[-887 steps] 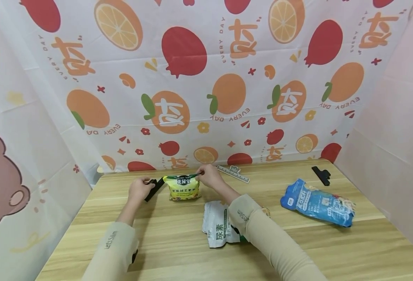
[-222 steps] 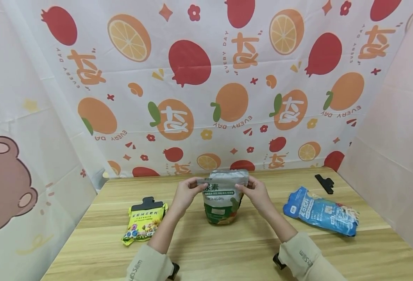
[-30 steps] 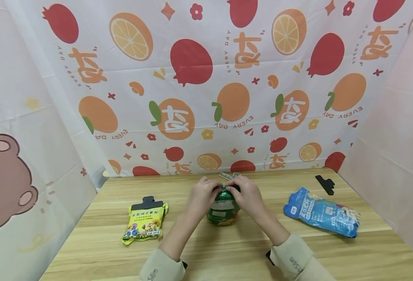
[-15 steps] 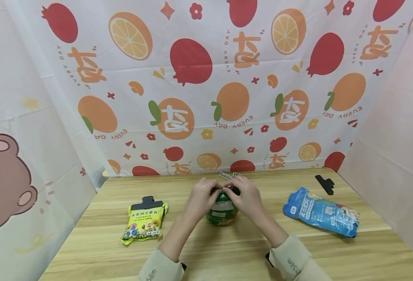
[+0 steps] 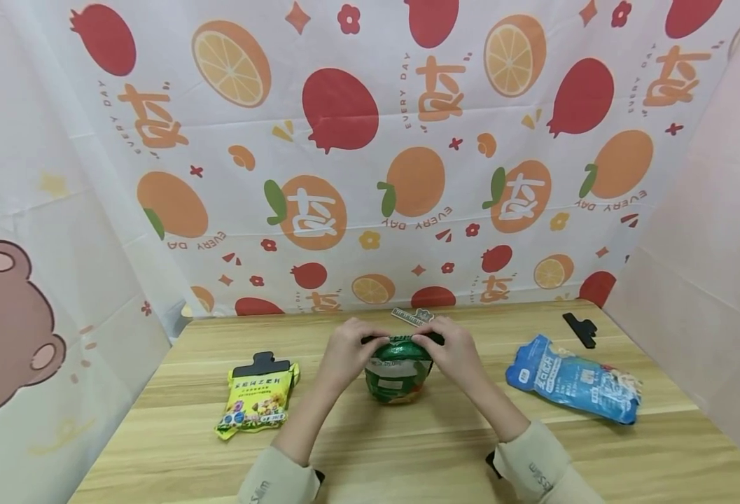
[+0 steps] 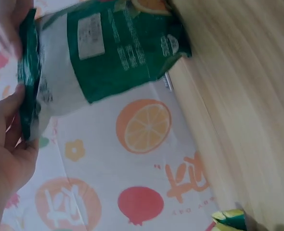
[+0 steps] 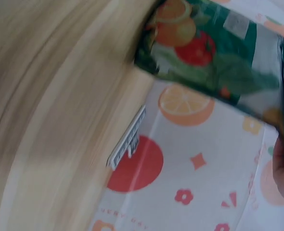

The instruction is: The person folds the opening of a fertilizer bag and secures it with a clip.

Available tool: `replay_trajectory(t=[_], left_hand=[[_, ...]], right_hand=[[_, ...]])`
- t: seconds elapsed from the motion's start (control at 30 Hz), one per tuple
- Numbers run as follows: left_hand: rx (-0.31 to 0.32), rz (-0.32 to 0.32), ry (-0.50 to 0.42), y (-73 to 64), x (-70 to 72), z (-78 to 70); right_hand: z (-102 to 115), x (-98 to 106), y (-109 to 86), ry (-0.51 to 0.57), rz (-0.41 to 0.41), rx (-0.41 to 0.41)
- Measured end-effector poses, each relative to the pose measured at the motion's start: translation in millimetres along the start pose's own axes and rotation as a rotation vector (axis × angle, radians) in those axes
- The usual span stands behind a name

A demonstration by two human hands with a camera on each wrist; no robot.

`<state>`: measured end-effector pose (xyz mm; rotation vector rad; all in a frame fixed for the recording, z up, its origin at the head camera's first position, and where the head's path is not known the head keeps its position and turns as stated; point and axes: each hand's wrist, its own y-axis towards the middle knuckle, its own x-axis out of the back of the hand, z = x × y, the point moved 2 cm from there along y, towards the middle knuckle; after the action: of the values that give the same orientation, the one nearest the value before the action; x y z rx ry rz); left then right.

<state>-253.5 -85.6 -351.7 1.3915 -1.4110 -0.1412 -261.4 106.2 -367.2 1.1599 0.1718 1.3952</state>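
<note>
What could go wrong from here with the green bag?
1. The green bag shows no clip on its folded top, so the fold could spring open if the left hand or right hand slips.
2. The piano-key clip lies near the table's far edge; a careless reach might knock it off.

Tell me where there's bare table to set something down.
Bare table: between the forearms, in front of the green bag; behind the clipped yellow bag; and in front of the blue bag. Crowded: the middle, where left hand and right hand hold the green bag's top, the patterned clip close behind.
</note>
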Motion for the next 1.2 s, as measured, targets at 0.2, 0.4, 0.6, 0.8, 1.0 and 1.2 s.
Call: replay_trajectory(t=[0.2,0.4,0.6,0.8,1.0,1.2], left_hand=[[0.170,0.020,-0.077,-7.1,11.9,11.3],[0.271,0.030,-0.123,-11.3,16.8,16.1],[0.304,0.036,-0.194,-11.1,15.4,19.8],[0.437,0.108,-0.349,-16.3,19.0,28.0],[0.522,0.119,-0.410,-22.4,21.1,36.7],[0.544,0.111,-0.401,-22.1,21.2,36.5]], right_hand=[[-10,15,-4.3,0.029,-0.015,-0.040],[-10,19,-5.7,0.032,-0.028,-0.057],[-9,19,-5.0,0.029,-0.044,-0.066],[-12,21,-5.5,0.107,0.028,-0.150],[-19,26,-4.7,0.187,0.077,-0.225],[-29,32,11.5,0.253,0.017,-0.303]])
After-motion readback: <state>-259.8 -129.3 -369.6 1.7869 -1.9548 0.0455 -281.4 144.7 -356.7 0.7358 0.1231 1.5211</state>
